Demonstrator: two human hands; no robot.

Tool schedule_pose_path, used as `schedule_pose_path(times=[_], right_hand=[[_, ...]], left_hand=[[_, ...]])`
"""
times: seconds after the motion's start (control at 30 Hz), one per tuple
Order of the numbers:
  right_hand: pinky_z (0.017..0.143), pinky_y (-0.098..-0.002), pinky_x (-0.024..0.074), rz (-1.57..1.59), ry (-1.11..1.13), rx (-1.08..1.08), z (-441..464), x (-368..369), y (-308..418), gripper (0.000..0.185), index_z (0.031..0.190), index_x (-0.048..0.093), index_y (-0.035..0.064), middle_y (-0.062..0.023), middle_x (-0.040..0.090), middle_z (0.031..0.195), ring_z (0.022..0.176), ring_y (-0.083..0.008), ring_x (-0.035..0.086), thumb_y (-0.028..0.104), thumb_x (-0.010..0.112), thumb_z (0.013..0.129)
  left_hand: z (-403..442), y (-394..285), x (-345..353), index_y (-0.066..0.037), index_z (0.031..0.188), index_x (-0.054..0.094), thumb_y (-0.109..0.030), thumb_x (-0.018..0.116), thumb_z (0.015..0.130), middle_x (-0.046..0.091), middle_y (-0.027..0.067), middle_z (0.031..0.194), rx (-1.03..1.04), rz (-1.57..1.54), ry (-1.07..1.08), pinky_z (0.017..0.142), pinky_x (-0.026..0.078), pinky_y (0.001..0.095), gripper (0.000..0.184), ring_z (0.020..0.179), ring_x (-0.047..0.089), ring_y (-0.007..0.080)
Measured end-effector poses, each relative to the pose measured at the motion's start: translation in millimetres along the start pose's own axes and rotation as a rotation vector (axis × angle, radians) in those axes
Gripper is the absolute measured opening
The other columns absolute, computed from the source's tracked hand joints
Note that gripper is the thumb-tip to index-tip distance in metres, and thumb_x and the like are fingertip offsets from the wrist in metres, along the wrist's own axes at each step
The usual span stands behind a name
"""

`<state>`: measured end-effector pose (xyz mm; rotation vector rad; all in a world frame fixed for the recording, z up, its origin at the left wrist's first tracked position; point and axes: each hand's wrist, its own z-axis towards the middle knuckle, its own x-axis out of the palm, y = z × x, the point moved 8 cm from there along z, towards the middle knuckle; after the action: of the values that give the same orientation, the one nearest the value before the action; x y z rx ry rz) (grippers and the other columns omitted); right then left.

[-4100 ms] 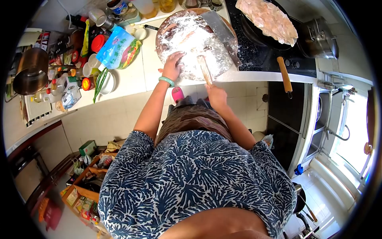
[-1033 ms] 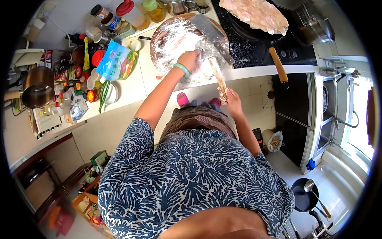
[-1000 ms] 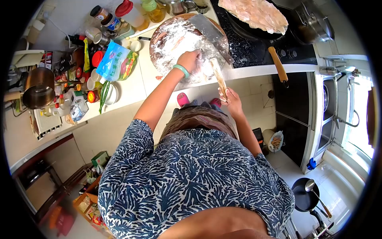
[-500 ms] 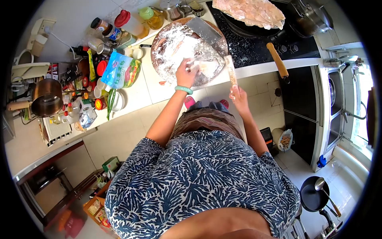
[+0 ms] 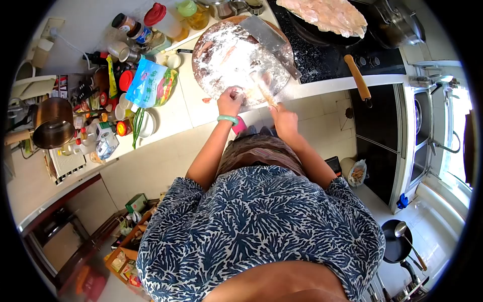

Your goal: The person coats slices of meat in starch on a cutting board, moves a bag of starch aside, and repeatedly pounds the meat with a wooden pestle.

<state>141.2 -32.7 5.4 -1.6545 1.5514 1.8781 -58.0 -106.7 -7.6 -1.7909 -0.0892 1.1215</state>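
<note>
At far left, a brownish metal pot (image 5: 53, 123) sits among jars; its contents are hidden. Green onions (image 5: 138, 128) lie against a white bowl (image 5: 147, 125); I cannot see what it holds. Just above, a blue bag (image 5: 151, 83) with vegetable pictures carries large Chinese characters, seemingly 红薯淀粉. Behind stand a red-lidded pitcher (image 5: 168, 24) and a green-capped bottle (image 5: 195, 19), both holding amber liquid.

In the middle is a round board (image 5: 195, 68) thick with white flour (image 5: 221, 55), some pinkish pieces showing through. The left hand (image 5: 229, 102) is at its near edge, fingers curled; whether they pinch anything I cannot tell. Just right, the right hand (image 5: 285, 122) grips the near end of a wooden stick (image 5: 270, 98), which extends beyond the fingers over the board, its far end blurred. A cleaver (image 5: 264, 32) lies across the board's far right side.

Further right, a black pan (image 5: 314, 38) is heaped with pale pink slices (image 5: 324, 16), beside a steel pot (image 5: 397, 25).
</note>
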Motion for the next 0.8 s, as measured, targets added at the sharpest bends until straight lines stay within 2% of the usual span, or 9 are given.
schedule_pose_path(times=[0.07, 0.13, 0.23, 0.4, 0.53, 0.6, 0.67, 0.73, 0.8], right_hand=[[0.056, -0.0455, 0.0462, 0.042, -0.037, 0.029, 0.2, 2.7, -4.3, 0.039, 0.083, 0.055, 0.0025, -0.0169, 0.060, 0.063, 0.060, -0.0366, 0.060, 0.040, 0.047, 0.088], [0.055, -0.0462, 0.0455, -0.133, 0.118, 0.000, 4.6, 26.9, -9.4, 0.039, 0.083, 0.054, 0.0042, -0.0164, 0.060, 0.061, 0.059, -0.0367, 0.060, 0.041, 0.046, 0.089], [0.054, -0.0466, 0.0449, -0.069, 0.027, 0.009, -0.4, 4.1, -2.5, 0.039, 0.082, 0.054, 0.0051, -0.0165, 0.060, 0.061, 0.059, -0.0366, 0.059, 0.042, 0.045, 0.089], [0.055, -0.0470, 0.0446, -0.127, 0.063, 0.018, -3.5, 17.7, -13.1, 0.039, 0.082, 0.053, 0.0049, -0.0165, 0.059, 0.060, 0.058, -0.0366, 0.059, 0.043, 0.045, 0.089], [0.057, -0.0475, 0.0449, -0.093, 0.000, 0.012, -3.5, 16.5, -13.2, 0.039, 0.083, 0.054, 0.0043, -0.0169, 0.060, 0.060, 0.058, -0.0373, 0.059, 0.042, 0.045, 0.089], [0.056, -0.0473, 0.0449, -0.110, 0.033, 0.013, -2.3, 24.2, -18.9, 0.039, 0.084, 0.054, 0.0041, -0.0168, 0.059, 0.060, 0.057, -0.0372, 0.059, 0.042, 0.046, 0.089], [0.056, -0.0472, 0.0448, -0.122, 0.059, 0.003, 2.7, 27.0, -18.7, 0.039, 0.085, 0.053, 0.0039, -0.0168, 0.059, 0.059, 0.056, -0.0370, 0.059, 0.042, 0.046, 0.089], [0.056, -0.0468, 0.0453, -0.059, -0.011, 0.052, -2.5, 3.1, -9.9, 0.039, 0.083, 0.054, 0.0039, -0.0165, 0.059, 0.059, 0.056, -0.0367, 0.059, 0.042, 0.047, 0.088], [0.055, -0.0468, 0.0452, -0.101, 0.011, 0.011, 2.0, 16.5, -16.7, 0.039, 0.084, 0.054, 0.0040, -0.0165, 0.059, 0.059, 0.056, -0.0366, 0.059, 0.042, 0.047, 0.088]], left_hand=[[1.0, -2.6, 1.3, 0.000, 0.092, 0.063, -0.019, 0.071, 0.070, 0.060, 0.0060, 0.064, -0.079, 0.005, 0.068, 0.056, 0.047, 0.0267, 0.030, 0.059, 0.057, 0.0133], [1.0, 3.7, 6.4, -0.001, 0.091, 0.063, -0.019, 0.071, 0.070, 0.061, 0.0060, 0.065, -0.092, -0.040, 0.067, 0.056, 0.047, 0.0265, 0.029, 0.059, 0.057, 0.0132], [2.7, 6.4, 1.2, -0.001, 0.090, 0.063, -0.018, 0.071, 0.070, 0.061, 0.0058, 0.065, -0.078, -0.053, 0.042, 0.055, 0.046, 0.0263, 0.027, 0.058, 0.057, 0.0126], [2.1, 11.6, 6.1, -0.001, 0.088, 0.063, -0.011, 0.068, 0.073, 0.060, 0.0046, 0.063, -0.057, -0.147, 0.053, 0.051, 0.045, 0.0242, 0.019, 0.052, 0.055, 0.0104], [3.5, 12.5, 3.6, -0.001, 0.088, 0.063, -0.011, 0.069, 0.072, 0.060, 0.0042, 0.062, -0.015, -0.119, 0.027, 0.050, 0.045, 0.0239, 0.020, 0.052, 0.055, 0.0101], [1.6, 17.0, 6.9, -0.001, 0.089, 0.063, -0.012, 0.069, 0.072, 0.060, 0.0039, 0.063, -0.098, -0.157, 0.062, 0.053, 0.045, 0.0242, 0.021, 0.055, 0.055, 0.0103], [5.3, 12.8, 3.9, 0.000, 0.089, 0.063, -0.012, 0.070, 0.072, 0.060, 0.0040, 0.063, -0.075, -0.136, 0.057, 0.054, 0.045, 0.0244, 0.022, 0.056, 0.055, 0.0103], [1.5, 13.5, 3.7, 0.000, 0.090, 0.063, -0.012, 0.070, 0.072, 0.060, 0.0041, 0.064, -0.062, -0.113, 0.061, 0.054, 0.045, 0.0245, 0.023, 0.057, 0.055, 0.0103], [1.6, 12.0, 2.1, 0.000, 0.092, 0.063, -0.014, 0.070, 0.071, 0.059, 0.0042, 0.065, -0.050, -0.060, 0.029, 0.054, 0.045, 0.0249, 0.026, 0.056, 0.054, 0.0106]])
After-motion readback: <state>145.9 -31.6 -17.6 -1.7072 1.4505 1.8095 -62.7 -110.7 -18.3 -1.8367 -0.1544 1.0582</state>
